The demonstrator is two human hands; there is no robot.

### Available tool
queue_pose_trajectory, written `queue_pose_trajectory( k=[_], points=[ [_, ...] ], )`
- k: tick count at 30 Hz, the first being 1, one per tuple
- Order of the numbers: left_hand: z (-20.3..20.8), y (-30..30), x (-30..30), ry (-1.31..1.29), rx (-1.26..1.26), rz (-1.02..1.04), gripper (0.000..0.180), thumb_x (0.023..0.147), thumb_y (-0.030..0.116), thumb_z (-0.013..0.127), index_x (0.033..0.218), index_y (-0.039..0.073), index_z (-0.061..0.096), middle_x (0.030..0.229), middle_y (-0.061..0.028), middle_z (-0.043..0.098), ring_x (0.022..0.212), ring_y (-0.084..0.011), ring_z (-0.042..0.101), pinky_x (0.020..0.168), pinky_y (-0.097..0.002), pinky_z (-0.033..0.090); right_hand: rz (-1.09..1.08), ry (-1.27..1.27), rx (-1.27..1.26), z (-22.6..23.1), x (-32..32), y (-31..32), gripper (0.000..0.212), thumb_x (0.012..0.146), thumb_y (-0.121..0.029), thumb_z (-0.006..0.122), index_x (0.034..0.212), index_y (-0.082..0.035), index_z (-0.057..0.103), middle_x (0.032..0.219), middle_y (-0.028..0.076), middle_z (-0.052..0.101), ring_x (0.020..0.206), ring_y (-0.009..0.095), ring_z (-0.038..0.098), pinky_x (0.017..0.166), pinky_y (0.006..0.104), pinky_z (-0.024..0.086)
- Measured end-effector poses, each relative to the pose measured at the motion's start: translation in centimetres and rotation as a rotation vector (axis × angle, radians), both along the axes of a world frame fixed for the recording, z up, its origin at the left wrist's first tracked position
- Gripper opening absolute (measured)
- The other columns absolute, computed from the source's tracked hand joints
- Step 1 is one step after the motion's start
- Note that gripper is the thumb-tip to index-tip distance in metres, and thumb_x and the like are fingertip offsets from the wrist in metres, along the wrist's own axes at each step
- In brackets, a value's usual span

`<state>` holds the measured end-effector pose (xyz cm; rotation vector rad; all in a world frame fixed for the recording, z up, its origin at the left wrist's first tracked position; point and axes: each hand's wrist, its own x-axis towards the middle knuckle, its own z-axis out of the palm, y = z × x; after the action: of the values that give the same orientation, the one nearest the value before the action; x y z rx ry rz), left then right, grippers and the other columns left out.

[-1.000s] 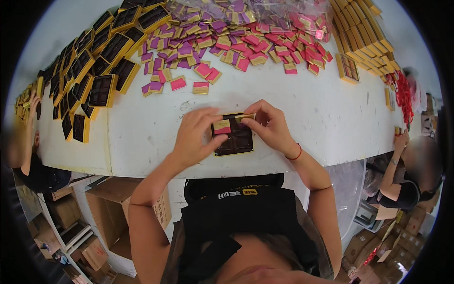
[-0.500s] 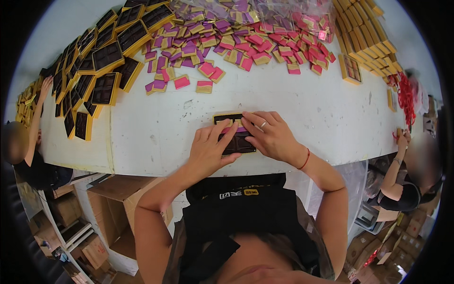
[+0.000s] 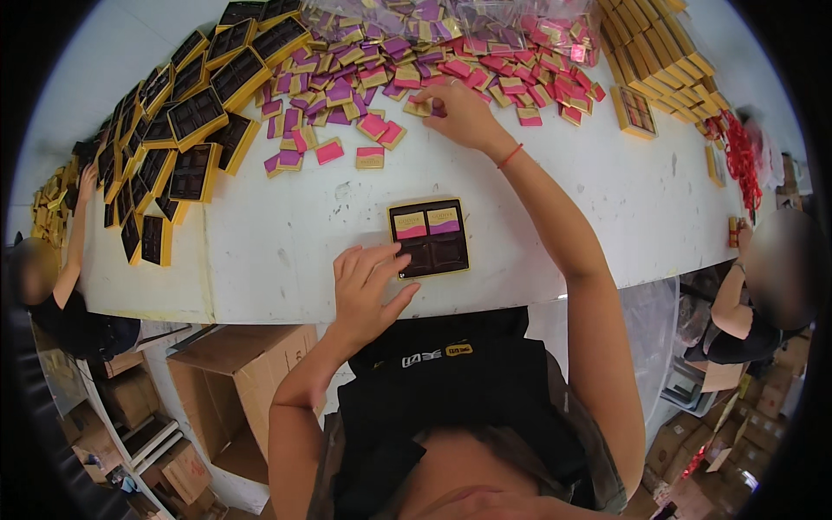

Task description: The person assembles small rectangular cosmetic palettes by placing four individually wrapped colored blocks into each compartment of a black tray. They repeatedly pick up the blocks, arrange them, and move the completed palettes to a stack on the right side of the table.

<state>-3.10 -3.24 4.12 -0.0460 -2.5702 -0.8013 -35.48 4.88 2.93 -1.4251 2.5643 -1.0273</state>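
A small black-lined box with a gold rim (image 3: 466,238) lies on the table in front of me. Its two far compartments hold a gold-and-pink wrapped chocolate (image 3: 411,225) and a gold-and-purple wrapped chocolate (image 3: 443,221); the two near ones show bare dark lining. My left hand (image 3: 368,286) is open at the box's near left corner, fingers spread, fingertips over its edge. Farther off, my right hand (image 3: 464,114) reaches to the near edge of a heap of wrapped chocolates (image 3: 373,76). Its thumb and fingers close on a gold-and-purple wrapped chocolate (image 3: 419,107), partly hidden by them.
Open black-lined boxes (image 3: 195,117) are piled at the far left. Stacked gold boxes (image 3: 654,52) and red ribbon (image 3: 741,169) lie at the right. Clear plastic bags (image 3: 485,26) sit behind the heap. A person works at each side; a cardboard carton (image 3: 204,381) stands below.
My right hand has left the box and moved far to the heap. My left hand has drawn back toward the box's near left corner, uncovering the two chocolates inside.
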Motion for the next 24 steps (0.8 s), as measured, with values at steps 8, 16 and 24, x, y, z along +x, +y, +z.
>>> queue_pose_trajectory(
  k=[8,16,24],
  points=[
    [-1.1,1.4,0.3,0.074,0.076,0.013,0.034,0.076,0.011,0.083,0.108,0.011,0.071,0.120,-0.0057,0.065,0.108,-0.0271,0.060,0.096,-0.0472,0.044,0.280,0.058,0.103,1.6,-1.5,2.1,0.028,0.080,-0.007,0.075,0.108,-0.008,0.072,0.101,0.013,0.065,0.076,0.020,0.063,0.072,0.0312,0.052],
    [-2.1,1.6,0.6,0.129,0.149,0.065,0.030,0.074,0.002,0.081,0.102,0.008,0.071,0.116,-0.0073,0.066,0.102,-0.0290,0.062,0.087,-0.0406,0.049,0.249,-0.786,-0.033,5.6,7.6,4.2,0.014,0.096,-0.014,0.071,0.098,-0.001,0.069,0.085,-0.002,0.068,0.075,0.004,0.061,0.064,0.0235,0.051],
    [-1.8,2.2,0.7,0.111,0.125,0.148,0.022,0.075,0.004,0.081,0.095,0.007,0.070,0.115,-0.0079,0.067,0.102,-0.0288,0.062,0.085,-0.0388,0.050,0.305,-0.073,-0.170,2.9,17.0,7.6,0.025,0.080,-0.009,0.081,0.104,-0.010,0.074,0.082,0.005,0.063,0.073,0.020,0.059,0.061,0.0332,0.048]
  ],
)
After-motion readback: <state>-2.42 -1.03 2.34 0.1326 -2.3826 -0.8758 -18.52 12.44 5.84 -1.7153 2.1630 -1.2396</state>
